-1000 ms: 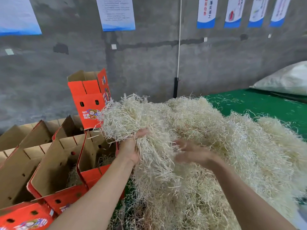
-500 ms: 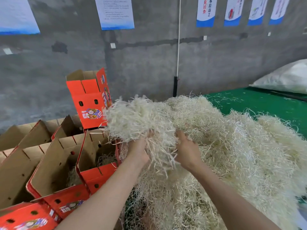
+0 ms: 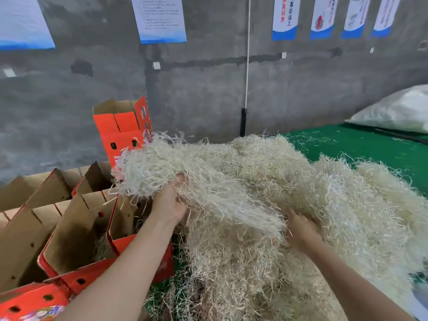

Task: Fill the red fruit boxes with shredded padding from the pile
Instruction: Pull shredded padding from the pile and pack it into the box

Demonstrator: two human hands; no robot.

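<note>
One view only, from the head camera, and I read the change off it: half a second ago both hands met at the same tuft, and now they have parted. My left hand (image 3: 170, 202) has its fingers curled up into a big clump of shredded padding (image 3: 159, 165), thumb showing at its edge, and has carried it leftward, so it hangs above the nearest red fruit box (image 3: 76, 230). My right hand (image 3: 301, 230) has dropped low and to the right, fingers roughly straight and pressed against the pile (image 3: 312, 181); it grips nothing I can make out, though the tips are buried. A sheet of strands still trails from the clump back to the pile on the green table (image 3: 361, 144). I judge the handful nearly torn free, with the right hand pinning the heap; that box shows only a little padding, so it needs this load
</note>
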